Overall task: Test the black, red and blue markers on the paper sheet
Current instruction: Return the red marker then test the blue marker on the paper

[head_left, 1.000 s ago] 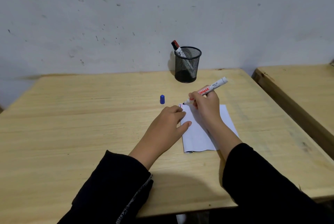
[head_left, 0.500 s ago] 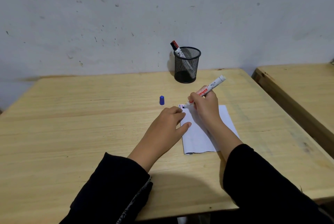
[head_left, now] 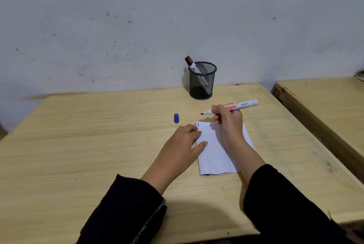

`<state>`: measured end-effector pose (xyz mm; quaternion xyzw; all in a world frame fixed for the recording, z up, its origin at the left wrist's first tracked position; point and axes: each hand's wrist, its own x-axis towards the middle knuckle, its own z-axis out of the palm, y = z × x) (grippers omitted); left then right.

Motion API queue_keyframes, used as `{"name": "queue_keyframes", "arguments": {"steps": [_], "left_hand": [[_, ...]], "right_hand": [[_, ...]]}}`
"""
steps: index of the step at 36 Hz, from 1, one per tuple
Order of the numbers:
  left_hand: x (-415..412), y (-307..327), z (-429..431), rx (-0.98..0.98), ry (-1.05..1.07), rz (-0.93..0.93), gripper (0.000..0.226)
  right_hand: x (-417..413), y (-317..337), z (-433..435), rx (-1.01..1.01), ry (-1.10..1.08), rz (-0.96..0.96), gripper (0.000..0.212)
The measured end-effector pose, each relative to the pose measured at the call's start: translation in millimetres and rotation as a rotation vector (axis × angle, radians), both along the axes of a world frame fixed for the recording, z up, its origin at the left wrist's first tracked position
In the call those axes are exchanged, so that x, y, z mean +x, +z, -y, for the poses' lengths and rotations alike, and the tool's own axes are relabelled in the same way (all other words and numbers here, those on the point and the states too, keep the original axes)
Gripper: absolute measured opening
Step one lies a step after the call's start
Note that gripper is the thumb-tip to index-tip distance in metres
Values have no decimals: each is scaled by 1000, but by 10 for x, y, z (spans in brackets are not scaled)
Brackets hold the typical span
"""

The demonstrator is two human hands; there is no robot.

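Observation:
A white paper sheet point(head_left: 214, 155) lies on the wooden table point(head_left: 98, 145), with short black, red and blue strokes point(head_left: 197, 124) at its far left corner. My right hand point(head_left: 228, 123) grips an uncapped white marker point(head_left: 240, 105), held nearly level above the table just beyond the sheet, tip pointing left. Its blue cap point(head_left: 176, 118) stands on the table to the left of the sheet. My left hand point(head_left: 183, 145) rests flat on the sheet's left edge. A red-capped marker point(head_left: 191, 63) leans in the black mesh cup point(head_left: 201, 82).
The mesh cup stands at the table's far edge against a scuffed grey wall. A second wooden table point(head_left: 325, 109) sits to the right across a narrow gap. Black sleeves cover both my forearms.
My right hand has lifted the marker off the paper's corner and tilted it nearly level. A blue stroke now shows beside the black and red ones. My left hand stayed put.

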<state>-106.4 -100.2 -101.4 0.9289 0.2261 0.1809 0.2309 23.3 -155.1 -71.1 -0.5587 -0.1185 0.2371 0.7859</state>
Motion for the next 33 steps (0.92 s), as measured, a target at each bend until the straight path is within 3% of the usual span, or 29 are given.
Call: {"name": "queue_keyframes", "arguments": {"steps": [8, 14, 16, 20, 25, 33], "left_hand": [[-25, 213, -171, 56, 171, 213, 39], [73, 286, -448, 71, 226, -13, 23], [102, 319, -469, -41, 284, 61, 22], [149, 540, -356, -549, 295, 475, 16], [203, 695, -223, -966, 154, 690, 9], [224, 803, -40, -1157, 54, 789, 11]], "right_hand": [[47, 115, 99, 122, -10, -83, 10], [69, 268, 183, 143, 20, -50, 14], [63, 312, 215, 154, 29, -46, 15], [47, 400, 271, 186, 41, -52, 13], [4, 479, 300, 227, 47, -59, 12], [-65, 534, 324, 246, 62, -49, 16]]}}
